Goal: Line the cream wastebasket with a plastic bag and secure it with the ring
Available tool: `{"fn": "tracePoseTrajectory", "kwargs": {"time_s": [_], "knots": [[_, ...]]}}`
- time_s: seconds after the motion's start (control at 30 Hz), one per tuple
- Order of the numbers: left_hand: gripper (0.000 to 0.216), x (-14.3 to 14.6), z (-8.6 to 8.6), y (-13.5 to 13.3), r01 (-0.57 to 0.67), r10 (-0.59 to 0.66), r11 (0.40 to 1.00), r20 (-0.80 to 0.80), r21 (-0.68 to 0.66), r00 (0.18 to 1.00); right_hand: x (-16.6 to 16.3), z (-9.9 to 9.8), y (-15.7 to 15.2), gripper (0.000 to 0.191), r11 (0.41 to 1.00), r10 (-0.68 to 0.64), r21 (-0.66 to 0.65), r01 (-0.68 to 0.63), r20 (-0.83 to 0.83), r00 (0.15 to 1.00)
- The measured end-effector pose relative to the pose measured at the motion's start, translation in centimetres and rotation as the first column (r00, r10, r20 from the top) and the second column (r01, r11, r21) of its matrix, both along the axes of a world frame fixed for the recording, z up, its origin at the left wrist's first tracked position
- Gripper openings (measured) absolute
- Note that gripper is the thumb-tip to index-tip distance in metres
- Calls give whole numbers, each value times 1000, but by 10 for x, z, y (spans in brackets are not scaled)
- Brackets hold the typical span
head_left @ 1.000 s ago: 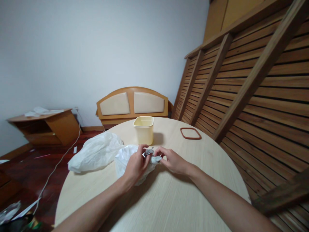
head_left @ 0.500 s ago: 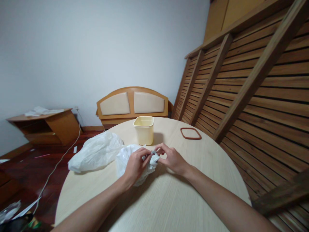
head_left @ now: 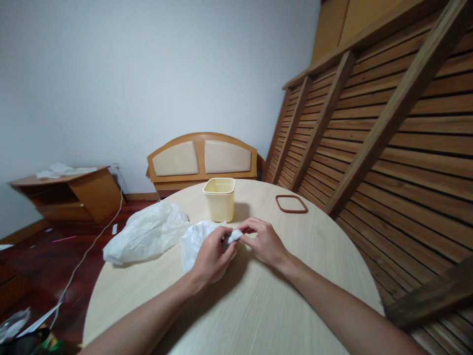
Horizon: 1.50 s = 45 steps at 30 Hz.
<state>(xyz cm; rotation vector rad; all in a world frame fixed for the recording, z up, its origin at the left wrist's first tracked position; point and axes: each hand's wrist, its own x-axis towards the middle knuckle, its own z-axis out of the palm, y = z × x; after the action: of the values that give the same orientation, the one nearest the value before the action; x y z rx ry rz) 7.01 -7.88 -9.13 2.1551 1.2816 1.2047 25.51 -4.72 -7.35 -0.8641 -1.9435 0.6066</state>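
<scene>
A white plastic bag (head_left: 194, 240) lies bunched near the middle of the table. My left hand (head_left: 213, 252) grips its gathered part, and my right hand (head_left: 266, 242) pinches the twisted end from the other side. The fingers of both hands are closed and almost meet. Part of the bag is hidden behind my left hand. Just beyond the hands stands a cream square bin (head_left: 219, 201), upright with its top uncovered. To the right of the bin a brown rounded-square ring (head_left: 291, 212) lies flat, apart from both hands.
A larger white plastic bag (head_left: 146, 234) lies crumpled at the left of the round table (head_left: 295, 310). Behind the table is a headboard (head_left: 201, 158). Wooden slats (head_left: 414, 162) lean along the right side. A low cabinet (head_left: 84, 197) and a cable (head_left: 88, 251) are at the left.
My left hand has turned and closed further over the gathered bag. The right fingers have drawn together on its end, and less of the bag shows. The bin and ring stay put.
</scene>
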Motion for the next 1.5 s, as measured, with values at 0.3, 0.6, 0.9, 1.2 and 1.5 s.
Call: {"fn": "tracePoseTrajectory", "kwargs": {"time_s": [0.3,0.6,0.9,1.2,1.5], "knots": [[20,3,-1,4,31,-20,998,198,-53,980,-12,-11,5,25,935,10,-335,-117,-305,952],[24,2,2,6,44,6,987,305,-157,952,-14,-17,10,36,884,68,-396,-250,-420,905],[18,0,3,4,45,-21,996,281,-79,959,-14,-23,12,37,833,106,-464,-301,-401,910],[13,-3,5,4,-36,29,997,104,66,994,-13,-19,9,45,805,122,-473,-358,-459,880],[20,-12,6,1,-24,59,987,-217,160,974,-16,-27,9,55,825,102,-485,-289,-376,921]]}}
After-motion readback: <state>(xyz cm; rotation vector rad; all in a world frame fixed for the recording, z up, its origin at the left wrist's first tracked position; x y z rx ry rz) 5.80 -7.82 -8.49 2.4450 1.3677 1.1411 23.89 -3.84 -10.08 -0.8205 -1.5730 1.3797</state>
